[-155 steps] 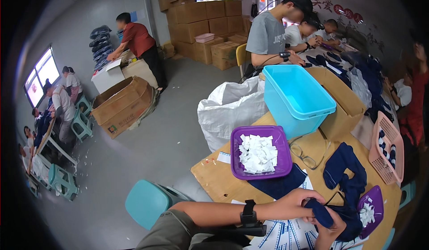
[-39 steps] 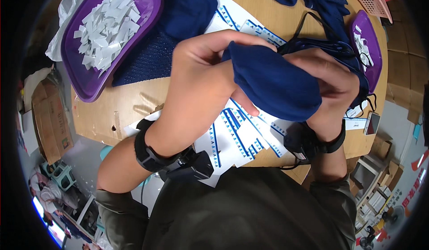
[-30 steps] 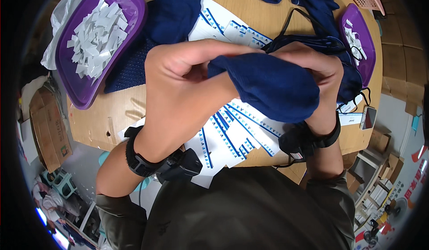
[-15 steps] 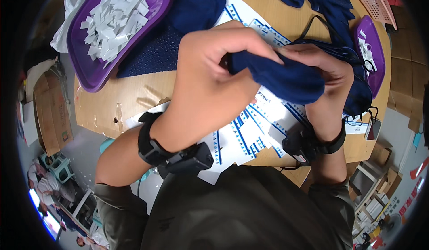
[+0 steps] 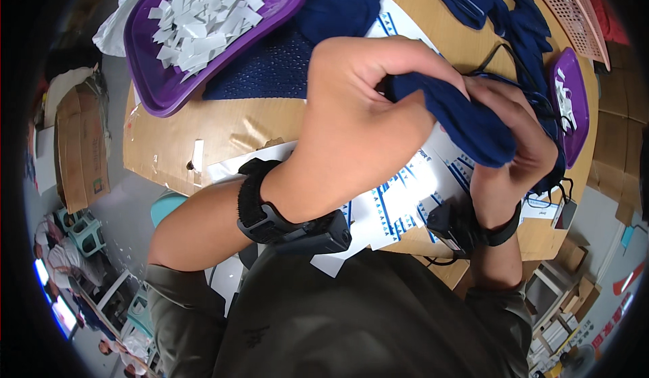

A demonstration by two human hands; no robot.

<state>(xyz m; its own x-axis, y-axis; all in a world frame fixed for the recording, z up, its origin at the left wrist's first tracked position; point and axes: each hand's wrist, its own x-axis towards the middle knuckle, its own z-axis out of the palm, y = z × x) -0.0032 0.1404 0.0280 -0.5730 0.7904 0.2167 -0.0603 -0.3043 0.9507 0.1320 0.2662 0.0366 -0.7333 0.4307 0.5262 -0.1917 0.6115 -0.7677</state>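
A navy blue sock (image 5: 473, 121) is bunched between my two hands above the middle of the table. My left hand (image 5: 372, 101) closes around one end, with its thumb and fingers pinching the cloth. My right hand (image 5: 520, 118) curls around the other end, its fingers bent against the fabric. Beneath them lie white paper sheets (image 5: 365, 209) with blue printed bands. Other navy socks (image 5: 466, 0) rest at the far right. At the far left of the papers is folded navy cloth (image 5: 338, 10) beside a dotted navy fabric piece (image 5: 263, 74).
A large purple tray (image 5: 152, 97) of white slips stands at the far left. A smaller purple tray (image 5: 578, 91) is at the right, near a pink perforated basket (image 5: 571, 13). Black cords (image 5: 503, 50) trail beside my right hand. A cardboard box (image 5: 81, 148) sits left of the table.
Both hands have shifted slightly right in the picture with the sock, which now tilts more steeply down to the right. The surroundings have also shifted in view.
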